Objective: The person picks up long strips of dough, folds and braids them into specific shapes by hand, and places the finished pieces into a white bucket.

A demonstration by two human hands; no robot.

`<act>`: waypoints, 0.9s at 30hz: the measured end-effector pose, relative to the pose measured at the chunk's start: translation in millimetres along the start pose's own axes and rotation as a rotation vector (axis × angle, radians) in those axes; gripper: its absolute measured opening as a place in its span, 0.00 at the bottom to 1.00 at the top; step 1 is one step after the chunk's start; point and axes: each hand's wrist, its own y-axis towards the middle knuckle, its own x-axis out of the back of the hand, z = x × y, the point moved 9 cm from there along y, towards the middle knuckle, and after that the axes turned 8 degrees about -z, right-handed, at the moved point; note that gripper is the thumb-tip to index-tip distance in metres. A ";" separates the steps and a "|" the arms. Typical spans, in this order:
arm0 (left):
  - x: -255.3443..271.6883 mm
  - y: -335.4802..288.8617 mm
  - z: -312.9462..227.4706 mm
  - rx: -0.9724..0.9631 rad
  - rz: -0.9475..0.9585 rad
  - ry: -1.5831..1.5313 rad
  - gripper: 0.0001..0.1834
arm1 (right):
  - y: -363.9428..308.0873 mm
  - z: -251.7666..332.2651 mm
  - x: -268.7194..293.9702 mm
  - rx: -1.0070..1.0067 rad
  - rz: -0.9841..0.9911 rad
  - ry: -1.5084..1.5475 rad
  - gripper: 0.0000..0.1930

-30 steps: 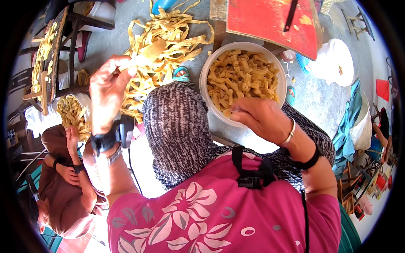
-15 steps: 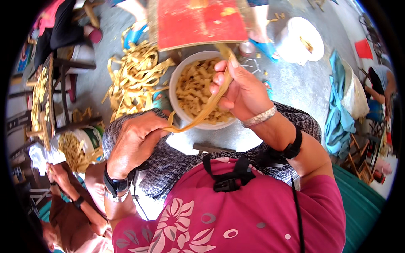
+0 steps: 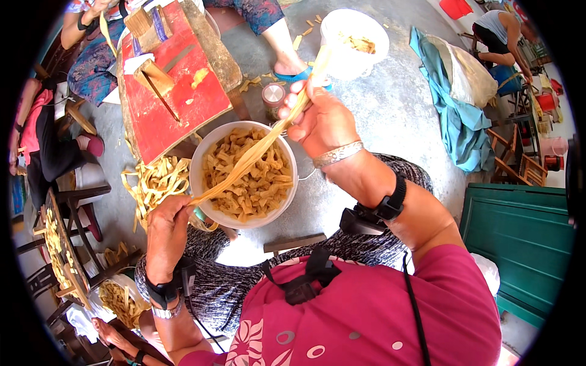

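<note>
A long, flat yellowish-tan strip (image 3: 243,166) is stretched slantwise between my two hands. My left hand (image 3: 166,230), lower left, pinches one end between thumb and fingers. Higher up on the right, my right hand (image 3: 326,122) is closed round the strip, whose free end sticks up past the fingers. Below the strip stands a white bucket (image 3: 196,178), holding many short, crinkled tan pieces (image 3: 262,192). Left of the bucket, a heap of long loose strips (image 3: 155,183) lies on the floor.
A red-topped bench (image 3: 201,91) with a wooden block (image 3: 155,79) stands ahead. Beyond my right hand are a white bucket (image 3: 366,27) and a person's blue sandal (image 3: 293,75). A teal cloth (image 3: 452,128) and green chest (image 3: 519,238) lie right. Other people sit left.
My hands have moved apart, drawing the strip straighter and longer across the bucket. The view has turned, so the bench and bucket now appear farther left.
</note>
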 end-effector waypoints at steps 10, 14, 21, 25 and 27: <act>-76.4 -13.0 -13.3 0.507 0.488 -0.725 0.25 | -42.6 23.3 -62.0 0.087 0.447 0.077 0.18; -96.3 2.2 -35.3 0.580 0.410 -1.431 0.28 | -69.4 -48.9 -62.0 -0.097 0.491 -0.112 0.17; -77.1 24.1 -4.1 0.638 0.106 -1.566 0.18 | -76.2 -79.6 -47.1 -0.205 0.378 -0.337 0.16; -67.9 23.8 -31.2 0.501 0.347 -1.348 0.18 | -51.4 -53.6 -45.2 0.070 0.303 -0.435 0.15; -69.6 19.9 -46.2 0.419 0.480 -1.296 0.19 | -53.0 -45.3 -50.9 0.237 0.282 -0.600 0.14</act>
